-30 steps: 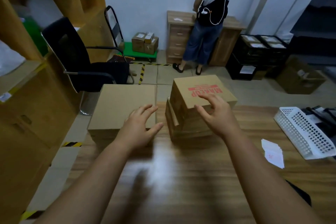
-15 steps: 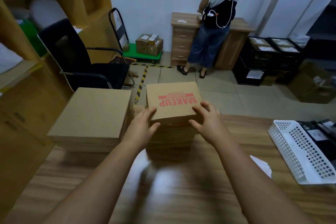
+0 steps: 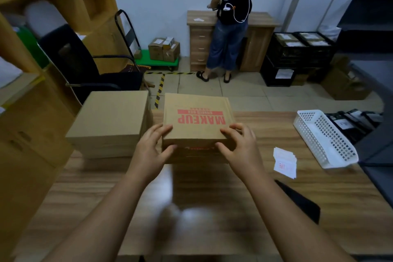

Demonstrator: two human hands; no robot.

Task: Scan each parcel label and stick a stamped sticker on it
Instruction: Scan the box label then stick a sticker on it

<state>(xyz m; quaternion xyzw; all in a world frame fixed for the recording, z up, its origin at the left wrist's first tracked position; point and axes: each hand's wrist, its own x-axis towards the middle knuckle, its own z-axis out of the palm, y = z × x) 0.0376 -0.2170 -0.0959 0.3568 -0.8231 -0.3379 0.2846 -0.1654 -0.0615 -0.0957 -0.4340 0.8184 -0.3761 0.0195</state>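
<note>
— While both hands were on the box (image 3: pixel 196 121), where did it sit?
— It sat on top of a stack of boxes, at the far middle of the bench (image 3: pixel 212 208). Red letters on its lid said MAKEUP, upside down to the person.
— How was the left hand (image 3: pixel 150 151) holding it?
— Its grip was curled round the near left corner. The fingers lay on the lid and the thumb pressed the front side.
— And the right hand (image 3: pixel 241 149)?
— Same thing on the near right corner. Fingers on top, thumb on the front.
— What was next to it?
— A plain stack (image 3: pixel 110 121) stood just beside it on the left. Some stickers (image 3: pixel 285 161) with red marks lay on the bench to the right, well apart from the box. A white basket (image 3: pixel 325 138) sat past them, near the bench's right edge.
— Anyone else there?
— A person (image 3: pixel 230 21) stood far back at a desk (image 3: pixel 261 34), facing the wall. A black chair (image 3: pixel 85 66) stood on the floor to the left.
</note>
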